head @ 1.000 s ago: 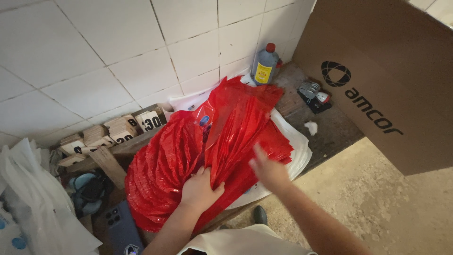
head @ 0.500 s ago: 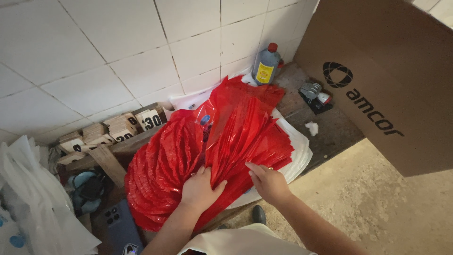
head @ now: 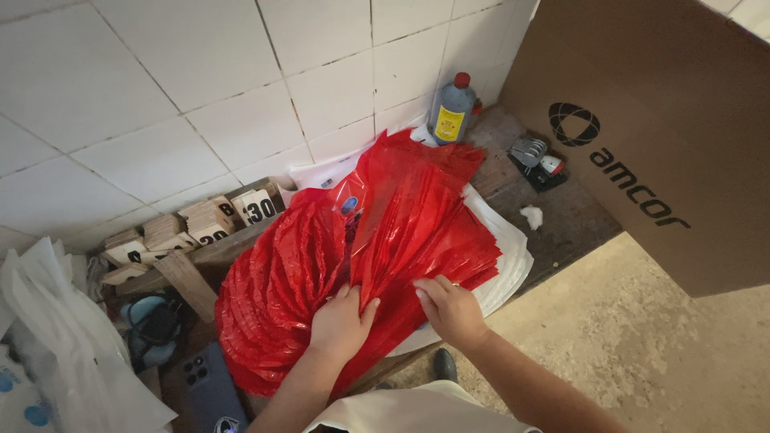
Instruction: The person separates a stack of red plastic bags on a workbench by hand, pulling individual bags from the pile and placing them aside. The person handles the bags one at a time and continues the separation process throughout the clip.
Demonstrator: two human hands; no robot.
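Left hand (head: 341,321): laid flat, fingers spread, on the near edge of the red plastic bags (head: 377,240). Right hand (head: 451,309): pinched on that edge, just right. Bags fanned far-left across the wooden bench (head: 561,212); grey bottle (head: 451,110) stood beyond.

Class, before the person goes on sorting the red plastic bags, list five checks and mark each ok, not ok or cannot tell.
1. Both hands on the red bags: ok; left hand lies flat on them, right hand pinches the near edges.
2. Stack supported: ok; it lies on white sheets on the wooden bench.
3. Bottle upright, apart from the stack: ok.
4. Phone free of the pile: not ok; the bags reach over its corner.
5. Number of bags in the right hand's grip: cannot tell.
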